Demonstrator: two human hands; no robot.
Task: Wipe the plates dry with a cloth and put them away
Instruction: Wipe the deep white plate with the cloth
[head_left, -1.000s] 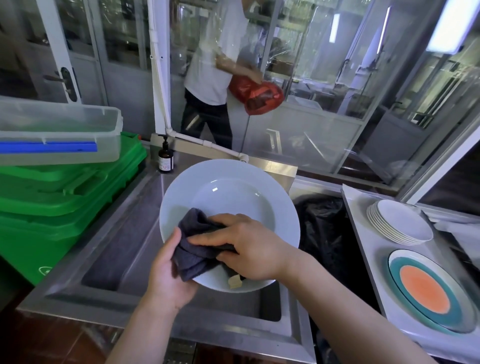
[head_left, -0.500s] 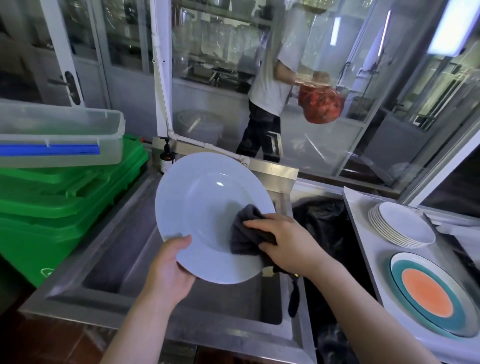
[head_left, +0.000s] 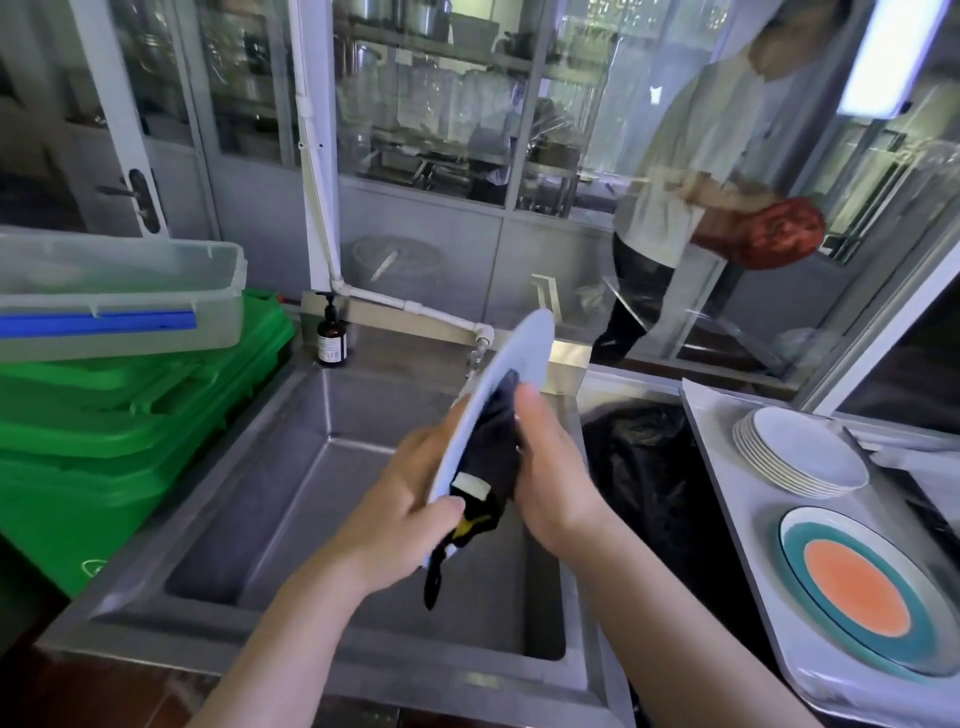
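The white plate (head_left: 511, 364) is held up over the steel sink (head_left: 322, 499), turned almost edge-on to the camera so only its thin rim and a sliver of one face show. The left hand (head_left: 400, 512) has its grip clenched on the plate's lower edge, thumb lying across the near rim and fingers (head_left: 441, 431) spread behind it. The right hand (head_left: 553, 478) presses a dark cloth (head_left: 493, 447) flat against the plate's right-hand face, palm and fingers closed over the cloth so that it is pinned between hand and plate. A pale label and a yellow-marked corner of the cloth hang below the plate's lower edge, with a dark strip dangling over the basin.

To the right, on the white counter (head_left: 737, 519), a stack of white plates (head_left: 802, 452) sits toward the back, and a large plate with an orange centre and teal ring (head_left: 865, 592) lies flat nearer the front, just apart from the stack. A black bin bag (head_left: 644, 467) fills the gap between sink and counter. On the sink's back ledge stands a brown pump bottle (head_left: 331, 338). At left, a clear plastic tub with a blue strip (head_left: 119, 296) rests on top of stacked green crates (head_left: 130, 415). Behind the glass, another person in a white top (head_left: 685, 171) carries a red bag (head_left: 763, 234).
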